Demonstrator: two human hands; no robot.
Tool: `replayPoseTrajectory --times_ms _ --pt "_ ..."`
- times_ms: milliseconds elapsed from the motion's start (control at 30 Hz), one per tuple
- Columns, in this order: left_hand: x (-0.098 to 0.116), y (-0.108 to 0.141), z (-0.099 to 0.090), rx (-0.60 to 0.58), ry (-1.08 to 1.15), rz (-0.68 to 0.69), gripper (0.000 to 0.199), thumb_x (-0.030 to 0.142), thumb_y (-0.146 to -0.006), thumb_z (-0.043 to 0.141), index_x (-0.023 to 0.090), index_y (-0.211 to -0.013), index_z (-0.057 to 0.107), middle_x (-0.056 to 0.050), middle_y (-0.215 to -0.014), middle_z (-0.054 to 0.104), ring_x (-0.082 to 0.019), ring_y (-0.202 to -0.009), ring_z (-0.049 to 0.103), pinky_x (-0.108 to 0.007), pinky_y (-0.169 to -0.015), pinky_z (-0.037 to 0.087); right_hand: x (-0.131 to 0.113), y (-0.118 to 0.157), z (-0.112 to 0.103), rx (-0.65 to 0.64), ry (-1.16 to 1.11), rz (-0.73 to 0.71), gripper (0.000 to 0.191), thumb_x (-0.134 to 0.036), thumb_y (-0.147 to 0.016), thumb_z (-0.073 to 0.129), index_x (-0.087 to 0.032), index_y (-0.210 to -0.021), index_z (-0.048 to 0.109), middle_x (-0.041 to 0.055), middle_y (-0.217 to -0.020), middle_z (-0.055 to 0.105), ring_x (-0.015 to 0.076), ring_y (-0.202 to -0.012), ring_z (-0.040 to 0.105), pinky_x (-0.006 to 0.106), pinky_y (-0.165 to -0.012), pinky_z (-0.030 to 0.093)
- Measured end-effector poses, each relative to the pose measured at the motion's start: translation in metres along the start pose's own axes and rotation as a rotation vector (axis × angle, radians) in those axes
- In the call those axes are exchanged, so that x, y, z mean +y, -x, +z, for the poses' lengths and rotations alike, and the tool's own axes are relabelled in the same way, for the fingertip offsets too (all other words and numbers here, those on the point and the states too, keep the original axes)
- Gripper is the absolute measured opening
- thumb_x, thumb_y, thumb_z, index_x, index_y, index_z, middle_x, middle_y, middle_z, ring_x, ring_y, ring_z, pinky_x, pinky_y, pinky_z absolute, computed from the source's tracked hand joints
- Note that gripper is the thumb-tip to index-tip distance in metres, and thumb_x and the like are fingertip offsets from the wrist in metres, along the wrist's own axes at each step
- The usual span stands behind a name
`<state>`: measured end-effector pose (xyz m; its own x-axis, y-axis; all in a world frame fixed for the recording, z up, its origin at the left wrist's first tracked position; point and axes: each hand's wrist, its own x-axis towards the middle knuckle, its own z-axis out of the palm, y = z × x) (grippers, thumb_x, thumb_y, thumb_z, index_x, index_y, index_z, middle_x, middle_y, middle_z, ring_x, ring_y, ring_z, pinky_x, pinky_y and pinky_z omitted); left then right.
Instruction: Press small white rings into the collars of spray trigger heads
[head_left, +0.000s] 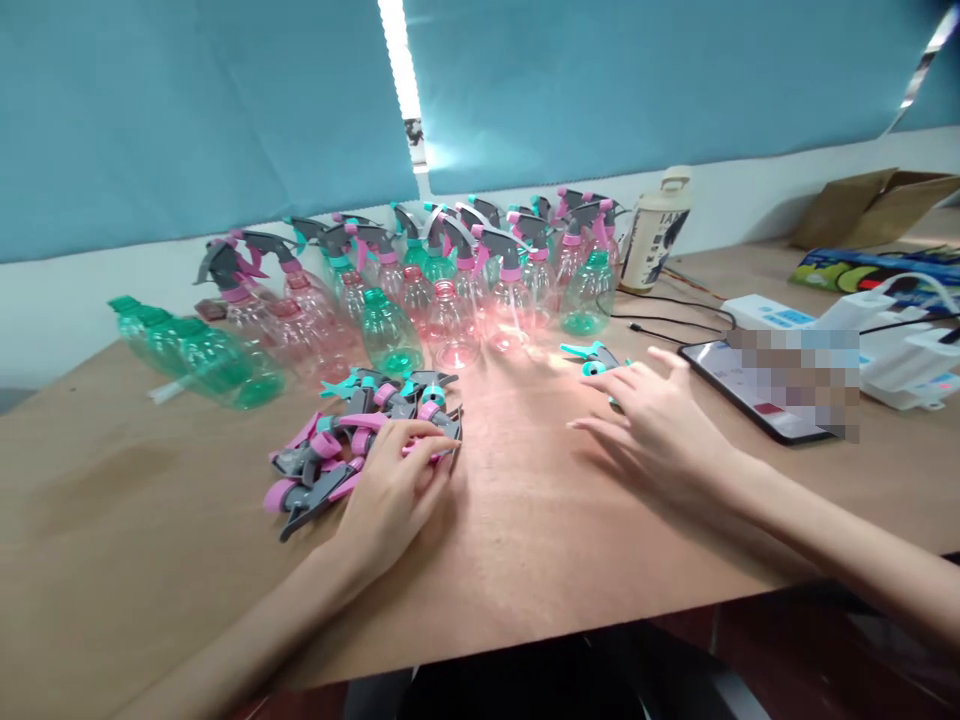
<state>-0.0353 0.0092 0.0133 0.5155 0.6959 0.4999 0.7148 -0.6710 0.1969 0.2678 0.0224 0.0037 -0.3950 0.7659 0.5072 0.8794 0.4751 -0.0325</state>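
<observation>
A pile of loose spray trigger heads (304, 465), grey with pink or teal parts, lies on the table at left centre. My left hand (401, 485) rests at the pile's right edge, its fingers curled round a pink-and-grey spray trigger head (448, 425) that they partly cover. To the right, my right hand (652, 420) hovers low over the table with fingers spread and nothing in them. Just beyond its fingertips lies a single teal-and-grey trigger head (592, 362), partly hidden by the hand. Behind the pile stand clear green (390, 335) and pink bottles (454, 330), some without heads.
Several bottles with trigger heads (510, 285) fill the back. Green bottles (217, 365) lie on their sides at left. A cream flask (654, 235), black cables (675, 325), a phone (750, 385), a white power strip with plugs (900, 350) and a cardboard box (862, 210) occupy the right.
</observation>
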Motion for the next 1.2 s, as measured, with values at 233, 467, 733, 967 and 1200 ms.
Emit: replayPoseTrajectory --times_ms 233,467,733,967,1200 --pt "-0.017 0.018 -0.024 0.108 -0.112 -0.086 0.015 0.021 -0.090 0.050 0.020 -0.102 0.059 -0.006 -0.103 0.056 -0.023 -0.099 0.054 -0.044 -0.087 0.046 -0.067 -0.047 0.017 -0.180 -0.461 -0.079 0.016 -0.033 -0.090 0.054 -0.021 -0.091 0.065 0.0027 -0.096 0.071 0.0190 -0.091 0.061 0.043 -0.096 0.030" --pt "-0.015 0.050 -0.028 0.118 -0.107 -0.172 0.015 0.019 -0.089 0.050 0.019 -0.100 0.060 -0.007 -0.104 0.053 -0.024 -0.101 0.051 -0.041 -0.086 0.047 -0.104 -0.112 0.053 -0.292 -0.483 0.002 0.037 -0.045 -0.088 0.052 -0.015 -0.072 0.067 0.0041 -0.067 0.065 0.0134 -0.059 0.056 0.025 -0.053 0.035" --pt "-0.009 0.052 -0.028 0.075 0.073 -0.176 0.017 0.015 -0.089 0.048 0.021 -0.099 0.060 -0.006 -0.103 0.053 -0.022 -0.099 0.050 -0.039 -0.087 0.045 -0.112 -0.119 0.061 -0.355 -0.402 -0.012 0.025 -0.040 -0.074 0.068 -0.017 -0.063 0.066 0.0026 -0.059 0.058 0.0146 -0.057 0.051 0.025 -0.048 0.028" --pt "-0.001 0.032 -0.020 0.042 0.278 -0.204 0.016 0.014 -0.090 0.048 0.021 -0.103 0.055 -0.004 -0.102 0.053 -0.019 -0.098 0.051 -0.036 -0.087 0.044 -0.103 -0.092 0.033 -0.230 -0.448 -0.064 0.017 -0.027 -0.080 0.063 -0.020 -0.096 0.063 0.0060 -0.097 0.059 0.0185 -0.090 0.055 0.030 -0.076 0.045" --pt "0.005 0.002 0.009 0.045 0.428 -0.313 0.017 0.022 -0.088 0.054 0.019 -0.104 0.048 -0.004 -0.104 0.054 -0.019 -0.095 0.053 -0.035 -0.083 0.045 -0.080 -0.056 0.012 -0.128 -0.503 -0.105 0.015 -0.024 -0.080 0.063 -0.021 -0.094 0.057 0.0065 -0.110 0.059 0.0217 -0.099 0.059 0.039 -0.084 0.049"
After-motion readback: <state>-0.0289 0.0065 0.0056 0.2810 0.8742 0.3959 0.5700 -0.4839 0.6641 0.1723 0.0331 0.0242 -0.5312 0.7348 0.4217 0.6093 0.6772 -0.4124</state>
